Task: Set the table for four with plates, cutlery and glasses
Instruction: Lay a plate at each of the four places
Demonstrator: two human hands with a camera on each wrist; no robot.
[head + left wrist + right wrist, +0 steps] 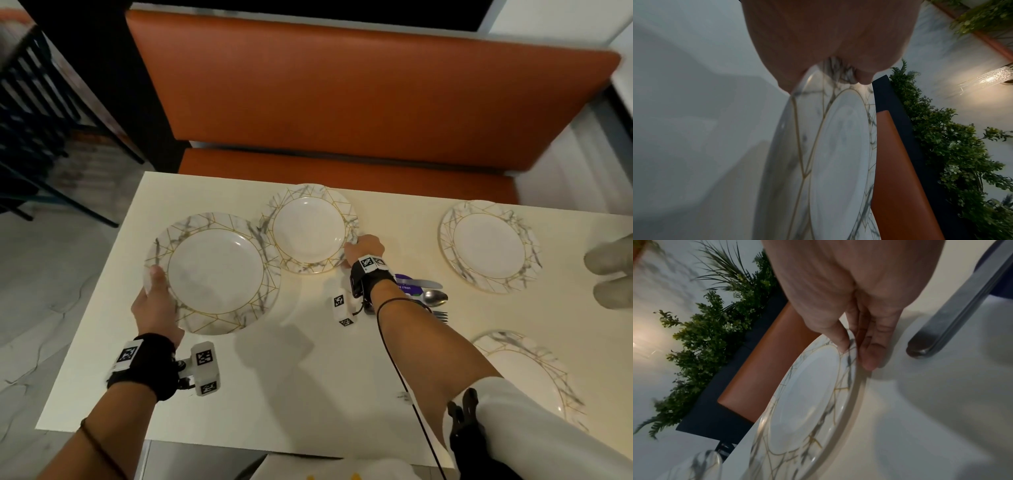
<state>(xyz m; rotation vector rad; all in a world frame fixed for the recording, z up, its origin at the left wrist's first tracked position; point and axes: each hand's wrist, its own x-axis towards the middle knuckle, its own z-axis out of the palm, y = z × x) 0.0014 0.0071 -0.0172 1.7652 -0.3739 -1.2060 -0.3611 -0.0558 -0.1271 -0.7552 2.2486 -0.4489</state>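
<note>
Four marble-and-gold plates are in the head view. My left hand (154, 294) grips the rim of the left plate (215, 270) and holds it above the cream table (274, 394), thumb on top (863, 78); this plate (840, 146) casts a shadow below. My right hand (363, 248) pinches the near-right rim of the middle plate (310, 228) at the far edge, with the thumb on the rim and the fingers (869, 356) at its edge (807, 394). A third plate (489, 245) lies far right, a fourth (524, 363) near right, partly behind my forearm.
A knife (423, 283), spoon (435, 297) and fork (440, 316) lie on a purple item (406, 286) behind my right wrist. An orange bench (342, 102) runs along the far side. Pale blurred shapes (609, 270) sit at the right edge. A dark chair (30, 120) stands left.
</note>
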